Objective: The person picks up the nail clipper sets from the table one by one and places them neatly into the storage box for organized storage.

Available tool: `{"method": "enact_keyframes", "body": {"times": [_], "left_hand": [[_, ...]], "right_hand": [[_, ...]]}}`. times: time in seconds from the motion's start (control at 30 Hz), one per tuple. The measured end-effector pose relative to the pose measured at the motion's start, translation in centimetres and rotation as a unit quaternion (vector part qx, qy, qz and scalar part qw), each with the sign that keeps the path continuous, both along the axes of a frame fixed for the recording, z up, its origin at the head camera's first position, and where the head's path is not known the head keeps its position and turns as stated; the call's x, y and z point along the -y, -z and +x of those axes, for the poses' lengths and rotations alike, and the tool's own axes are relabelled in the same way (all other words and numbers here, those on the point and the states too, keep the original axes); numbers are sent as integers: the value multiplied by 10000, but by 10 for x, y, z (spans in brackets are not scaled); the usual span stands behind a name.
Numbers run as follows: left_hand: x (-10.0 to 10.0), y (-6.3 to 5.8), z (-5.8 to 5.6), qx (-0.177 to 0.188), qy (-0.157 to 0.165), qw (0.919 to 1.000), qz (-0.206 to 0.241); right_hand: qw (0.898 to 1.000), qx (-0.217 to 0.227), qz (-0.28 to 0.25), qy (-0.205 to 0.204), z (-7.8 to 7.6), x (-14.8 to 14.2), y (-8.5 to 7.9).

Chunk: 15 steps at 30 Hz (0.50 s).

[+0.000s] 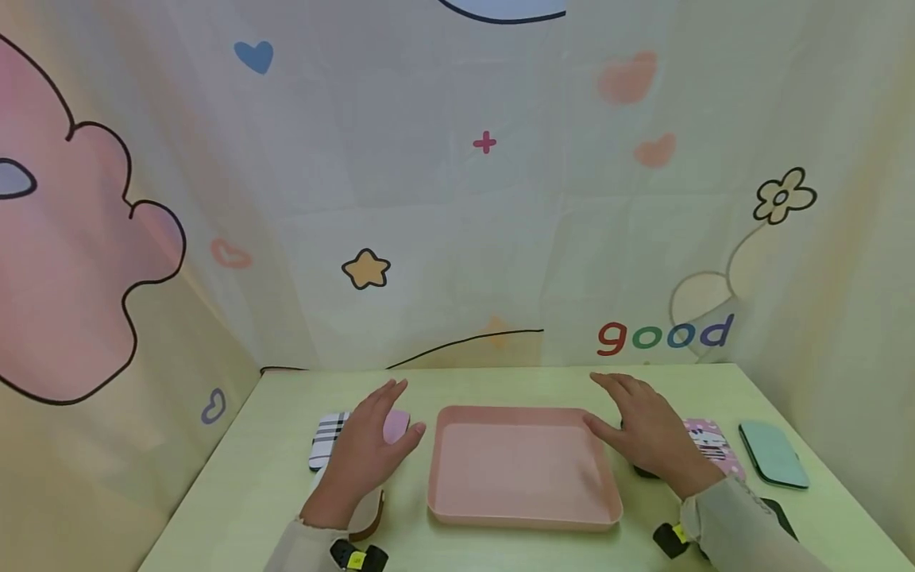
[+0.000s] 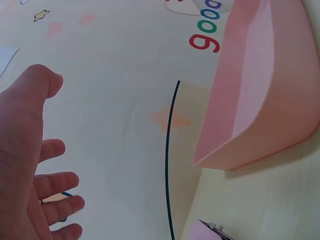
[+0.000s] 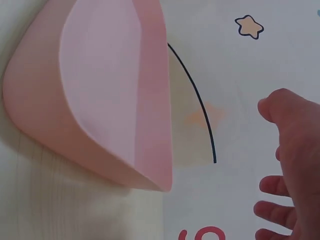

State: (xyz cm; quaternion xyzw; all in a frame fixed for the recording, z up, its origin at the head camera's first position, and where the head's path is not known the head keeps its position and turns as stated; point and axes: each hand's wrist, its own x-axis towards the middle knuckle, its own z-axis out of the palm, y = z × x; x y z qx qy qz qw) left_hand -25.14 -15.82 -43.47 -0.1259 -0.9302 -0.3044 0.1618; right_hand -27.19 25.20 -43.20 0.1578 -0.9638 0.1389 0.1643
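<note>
A pink rectangular tray (image 1: pixel 525 469) with raised sides lies on the pale table between my hands, its inside bare. To its left my left hand (image 1: pixel 370 446) is held up with the fingers spread, holding nothing. Beneath and behind that hand are a black-and-white plaid flat case (image 1: pixel 327 435) and a pinkish-purple piece (image 1: pixel 396 427), partly covered. My right hand (image 1: pixel 649 433) hovers by the tray's right side, thumb apart from the fingers, and it too holds nothing. Partly hidden behind this hand is a pink cartoon-patterned flat case (image 1: pixel 715 446).
On the right lie a mint-green flat case (image 1: pixel 774 454) and a dark thing (image 1: pixel 779 516) half covered by the sleeve. A white item with a brown edge (image 1: pixel 368 515) sits under my left wrist. A printed curtain (image 1: pixel 443 199) hangs behind the table (image 1: pixel 229 492).
</note>
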Motion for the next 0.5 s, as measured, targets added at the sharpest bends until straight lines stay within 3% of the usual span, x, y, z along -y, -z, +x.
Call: {"method": "enact_keyframes", "body": {"times": [0.23,0.5], "left_hand": [[-4,-8,7,-211,169,9995,180],[-8,-18,15,-189,262,9988,376]], "right_hand": [[9961,-709,-444,-274,6,9,-6],[9922,-803,-797,-521,16,20,-18]]}}
